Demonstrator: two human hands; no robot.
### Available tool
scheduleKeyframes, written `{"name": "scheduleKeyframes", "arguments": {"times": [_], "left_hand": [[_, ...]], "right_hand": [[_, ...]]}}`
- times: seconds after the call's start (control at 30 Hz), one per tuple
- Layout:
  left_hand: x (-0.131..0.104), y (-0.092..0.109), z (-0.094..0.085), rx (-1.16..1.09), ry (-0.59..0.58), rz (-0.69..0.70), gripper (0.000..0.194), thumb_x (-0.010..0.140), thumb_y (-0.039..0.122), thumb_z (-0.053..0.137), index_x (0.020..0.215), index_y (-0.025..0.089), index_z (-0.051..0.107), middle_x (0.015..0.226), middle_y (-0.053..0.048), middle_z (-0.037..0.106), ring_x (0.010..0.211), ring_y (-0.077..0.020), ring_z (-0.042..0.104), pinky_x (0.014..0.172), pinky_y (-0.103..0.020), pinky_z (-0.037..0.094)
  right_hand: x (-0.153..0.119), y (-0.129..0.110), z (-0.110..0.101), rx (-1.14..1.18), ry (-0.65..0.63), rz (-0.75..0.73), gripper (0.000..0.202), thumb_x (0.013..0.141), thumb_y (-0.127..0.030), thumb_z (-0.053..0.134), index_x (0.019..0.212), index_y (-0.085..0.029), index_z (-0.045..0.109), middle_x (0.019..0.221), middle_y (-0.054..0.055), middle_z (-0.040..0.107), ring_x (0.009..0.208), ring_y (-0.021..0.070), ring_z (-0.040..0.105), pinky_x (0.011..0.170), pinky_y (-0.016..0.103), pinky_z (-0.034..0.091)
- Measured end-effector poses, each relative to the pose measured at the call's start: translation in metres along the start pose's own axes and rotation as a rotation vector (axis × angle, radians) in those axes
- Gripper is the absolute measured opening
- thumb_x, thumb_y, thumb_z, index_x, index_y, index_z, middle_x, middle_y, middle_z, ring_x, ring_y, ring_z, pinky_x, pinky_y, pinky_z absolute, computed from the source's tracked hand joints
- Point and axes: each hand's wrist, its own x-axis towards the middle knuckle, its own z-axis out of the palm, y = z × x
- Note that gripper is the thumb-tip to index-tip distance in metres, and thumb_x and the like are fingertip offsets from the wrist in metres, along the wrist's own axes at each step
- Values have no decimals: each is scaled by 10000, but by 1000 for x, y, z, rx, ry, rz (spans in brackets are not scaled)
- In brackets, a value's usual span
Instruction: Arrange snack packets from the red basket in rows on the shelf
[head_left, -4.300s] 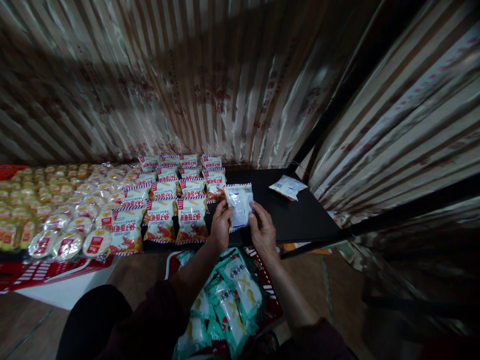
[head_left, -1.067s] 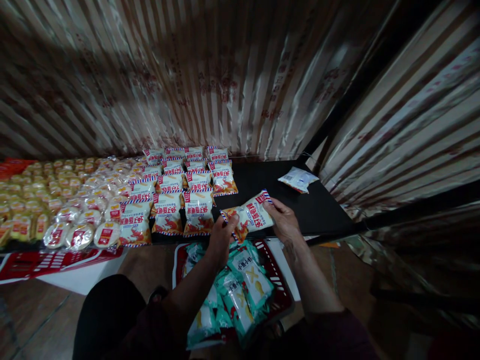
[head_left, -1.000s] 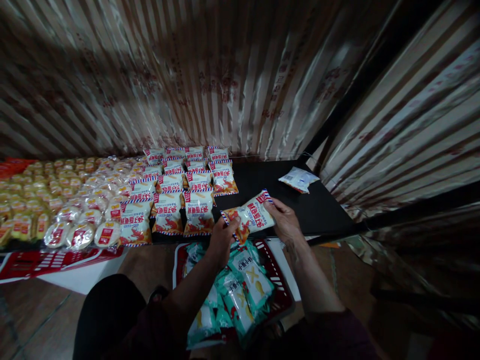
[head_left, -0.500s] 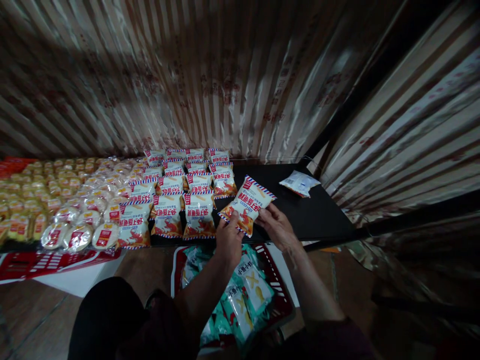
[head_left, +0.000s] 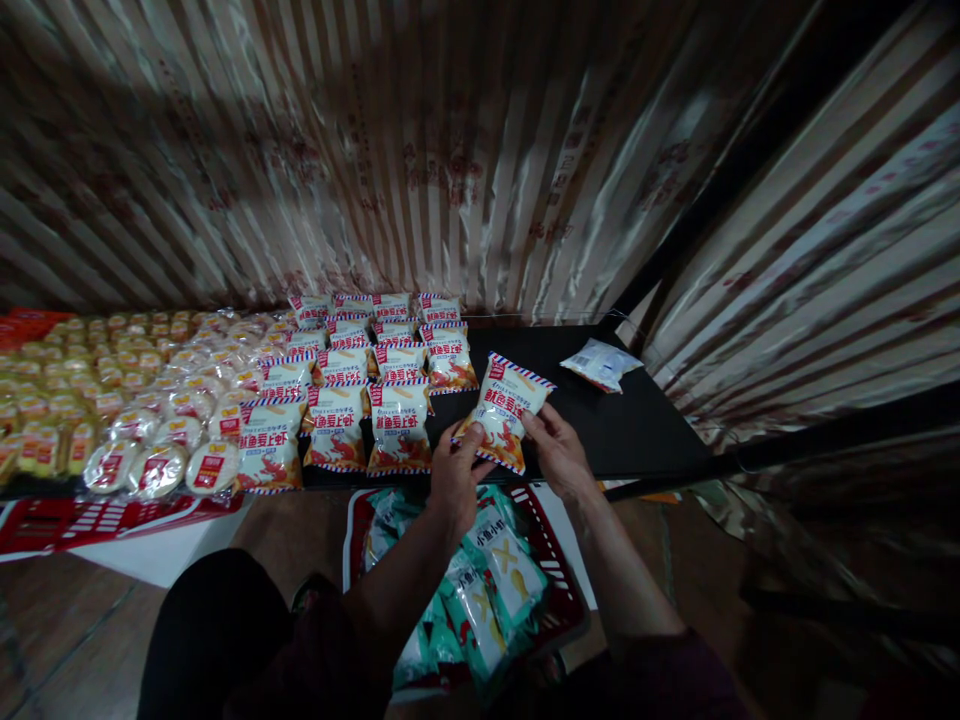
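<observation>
A white and orange snack bag (head_left: 504,408) with striped ends is held between both hands above the front edge of the black table (head_left: 652,430). My left hand (head_left: 456,478) grips its lower left corner, thumb on the front. My right hand (head_left: 556,448) has hold of its right edge, fingers partly behind it. To the left, rows of matching bags (head_left: 400,425) lie face up, overlapping. Another bag (head_left: 600,364) lies apart on the right side of the table, printed back upward.
Round wrapped cakes (head_left: 157,470) and yellow packets (head_left: 45,450) cover the table's left part. Below the front edge stands a red basket (head_left: 566,600) of green bags (head_left: 510,565). A striped curtain (head_left: 450,170) hangs behind, and a dark pole (head_left: 675,230) slants at the right.
The held bag has turned slightly more upright and shifted a little to the right. My left fingers have moved along its lower left corner.
</observation>
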Motion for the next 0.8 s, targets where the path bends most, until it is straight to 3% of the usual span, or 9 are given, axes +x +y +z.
{"name": "scheduleKeyframes", "arguments": {"times": [0.17,0.3,0.43,0.6,0.8], "left_hand": [[0,2,-1,100,-38,38,505,651,393,785,1050,144,603,1006,-113,662,913,-226,643,804,-397,544],[1,0,-1,170,-60,29,519,586,405,820,991,135,640,917,-93,688,818,-202,650,784,-371,532],[2,0,1,99,-20,74,497,586,416,812,975,153,649,949,-85,694,883,-205,643,813,-344,499],[5,1,6,41,-1,104,482,603,415,805,981,158,652,946,-87,695,880,-197,639,798,-327,488],[8,-1,5,62,6,125,467,619,410,794,983,151,658,930,-81,706,878,-190,641,826,-322,477]], "right_hand": [[1,1,-2,24,18,8,488,692,-473,757,1111,-248,647,1038,36,735,945,244,674,807,348,538],[-2,-1,0,56,-20,73,562,686,-486,757,1179,-262,605,1022,39,737,965,261,673,798,366,549],[-3,-1,-1,65,-72,131,659,655,-458,794,1237,-263,553,994,30,738,928,243,687,805,359,546],[-3,4,-2,42,-103,144,581,649,-399,814,1168,-253,596,918,13,744,891,220,693,847,360,523],[-3,2,-1,99,-113,120,575,617,-345,836,1141,-274,612,971,20,742,895,217,693,845,373,531]]}}
